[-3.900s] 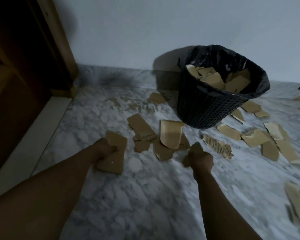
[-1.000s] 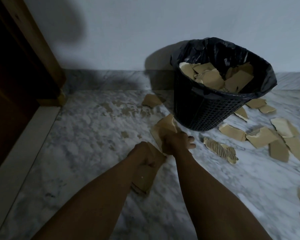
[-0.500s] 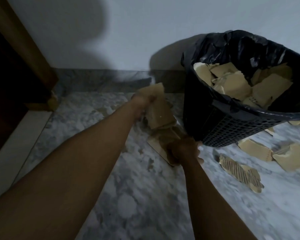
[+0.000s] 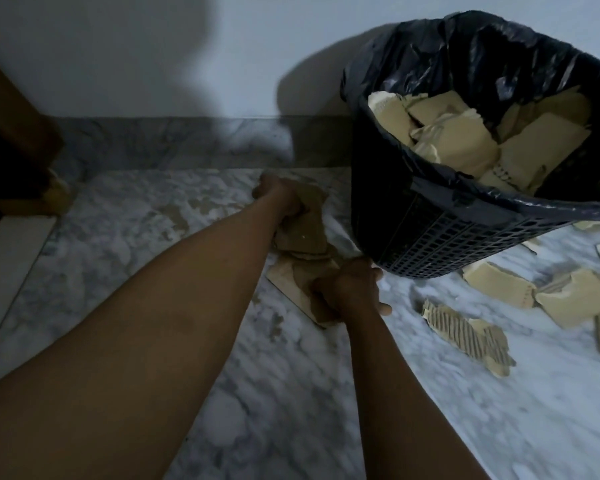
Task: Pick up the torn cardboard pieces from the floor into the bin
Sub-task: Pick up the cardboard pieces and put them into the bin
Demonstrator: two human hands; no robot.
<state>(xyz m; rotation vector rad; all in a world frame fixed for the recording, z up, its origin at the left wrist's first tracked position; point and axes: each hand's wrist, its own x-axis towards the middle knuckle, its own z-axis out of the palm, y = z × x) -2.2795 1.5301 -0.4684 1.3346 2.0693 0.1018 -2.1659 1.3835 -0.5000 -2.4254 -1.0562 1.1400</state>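
Holding brown cardboard pieces [image 4: 303,233] tight in my left hand [image 4: 279,197] and more in my right hand [image 4: 347,289] — I should lift both high over the bin [image 4: 465,216] before letting go.

Both bare forearms are reaching forward and down, the left one crossing in from the lower left. The left hand [image 4: 280,199] is curling into a fist, closing on torn cardboard pieces [image 4: 303,225]. The right hand [image 4: 350,291] is sitting nearer, knuckles up, fingers clamping a flat cardboard piece [image 4: 286,277], thumb sticking out rightward.
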